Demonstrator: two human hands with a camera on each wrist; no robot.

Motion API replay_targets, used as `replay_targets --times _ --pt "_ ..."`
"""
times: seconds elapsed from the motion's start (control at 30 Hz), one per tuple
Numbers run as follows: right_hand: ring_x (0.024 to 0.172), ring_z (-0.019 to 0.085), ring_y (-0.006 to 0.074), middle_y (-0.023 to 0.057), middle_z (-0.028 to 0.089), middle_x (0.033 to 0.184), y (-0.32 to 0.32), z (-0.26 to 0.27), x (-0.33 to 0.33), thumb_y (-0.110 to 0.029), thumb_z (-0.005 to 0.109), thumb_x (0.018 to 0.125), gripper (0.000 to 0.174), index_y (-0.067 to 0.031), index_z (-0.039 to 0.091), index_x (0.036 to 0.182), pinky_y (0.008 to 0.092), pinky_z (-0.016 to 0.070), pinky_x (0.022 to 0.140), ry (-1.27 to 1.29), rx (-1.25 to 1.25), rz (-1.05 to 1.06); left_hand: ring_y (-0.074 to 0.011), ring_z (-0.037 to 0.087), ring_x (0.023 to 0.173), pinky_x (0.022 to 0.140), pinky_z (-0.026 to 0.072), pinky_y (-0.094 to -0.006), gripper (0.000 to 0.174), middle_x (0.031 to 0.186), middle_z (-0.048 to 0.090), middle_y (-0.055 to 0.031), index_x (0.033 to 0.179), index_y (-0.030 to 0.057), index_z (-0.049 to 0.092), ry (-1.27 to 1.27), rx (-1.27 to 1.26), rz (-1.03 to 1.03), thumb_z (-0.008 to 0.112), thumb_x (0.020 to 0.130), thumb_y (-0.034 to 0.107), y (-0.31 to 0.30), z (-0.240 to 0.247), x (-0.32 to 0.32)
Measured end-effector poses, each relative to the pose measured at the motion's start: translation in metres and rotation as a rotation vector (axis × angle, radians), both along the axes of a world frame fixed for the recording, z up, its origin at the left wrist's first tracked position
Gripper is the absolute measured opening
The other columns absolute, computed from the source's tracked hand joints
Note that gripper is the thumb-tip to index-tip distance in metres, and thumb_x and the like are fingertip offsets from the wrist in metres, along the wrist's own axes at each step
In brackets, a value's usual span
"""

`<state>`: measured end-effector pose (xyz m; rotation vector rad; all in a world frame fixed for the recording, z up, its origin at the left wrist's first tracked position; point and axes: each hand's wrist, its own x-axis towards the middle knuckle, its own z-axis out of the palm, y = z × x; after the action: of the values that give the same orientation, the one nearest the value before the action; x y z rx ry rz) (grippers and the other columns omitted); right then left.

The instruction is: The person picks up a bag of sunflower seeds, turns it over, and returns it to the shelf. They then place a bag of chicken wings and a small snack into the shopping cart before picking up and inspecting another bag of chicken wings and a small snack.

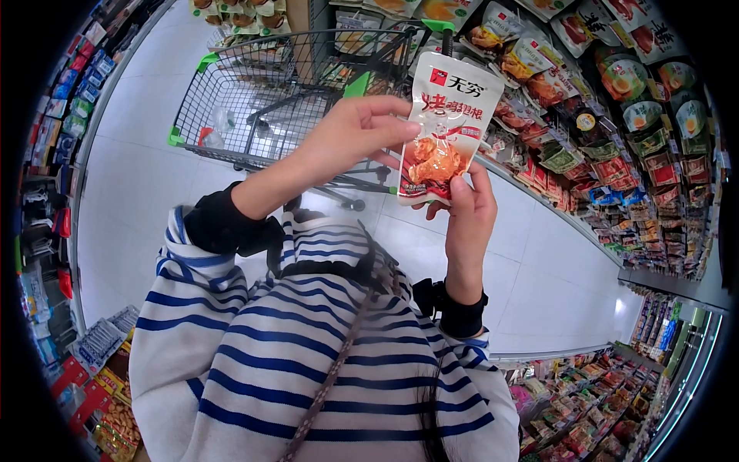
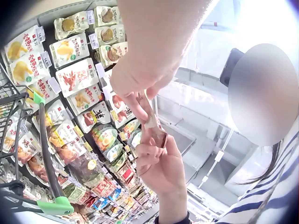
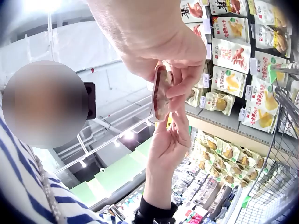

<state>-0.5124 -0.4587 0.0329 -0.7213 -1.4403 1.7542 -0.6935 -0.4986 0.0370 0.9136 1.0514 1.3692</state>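
Observation:
A snack packet [image 1: 454, 115], white with red and black lettering and a picture of roasted chicken pieces, is held upright with its front toward the head camera. The left hand [image 1: 350, 142] pinches its left edge, thumb on the front. At the lower right corner the right hand [image 1: 471, 219] grips it, thumb on the front and fingers behind. In the left wrist view the packet [image 2: 156, 128] shows edge-on between both hands. The right wrist view gives its bottom edge [image 3: 161, 93] beside the curled fingers of the right hand [image 3: 180, 56].
A shopping cart [image 1: 254, 115] with green corners stands ahead on the left, a few small items inside. Shelves of packaged food [image 1: 570, 115] run along the right, and another stocked shelf [image 1: 58, 131] lines the left. Pale tiled floor [image 1: 523, 269] lies between them.

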Motion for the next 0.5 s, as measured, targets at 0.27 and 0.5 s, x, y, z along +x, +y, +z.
replay_targets --times 0.27,0.5 --pt "0.073 0.056 0.0071 0.0059 0.059 0.087 -0.002 -0.008 0.001 -0.01 0.047 0.086 0.023 0.0011 0.047 0.105 0.0183 0.0439 0.054 -0.04 0.142 -0.062 -0.0091 0.059 0.076 0.062 0.0513 -0.0203 0.032 0.087 0.062 -0.0063 0.108 -0.0016 0.05 0.023 -0.034 -0.016 0.054 0.083 0.018 -0.005 0.006 0.001" --pt "0.065 0.057 0.0094 0.0077 0.06 0.08 -0.005 -0.007 0.004 -0.012 0.044 0.086 0.022 0.0035 0.048 0.1 0.0203 0.0449 0.052 -0.099 0.212 -0.134 -0.0098 0.06 0.076 0.061 0.0517 -0.0197 0.034 0.089 0.061 -0.0083 0.112 -0.0029 0.047 0.043 -0.036 -0.05 0.053 0.083 0.015 -0.005 0.005 0.002"
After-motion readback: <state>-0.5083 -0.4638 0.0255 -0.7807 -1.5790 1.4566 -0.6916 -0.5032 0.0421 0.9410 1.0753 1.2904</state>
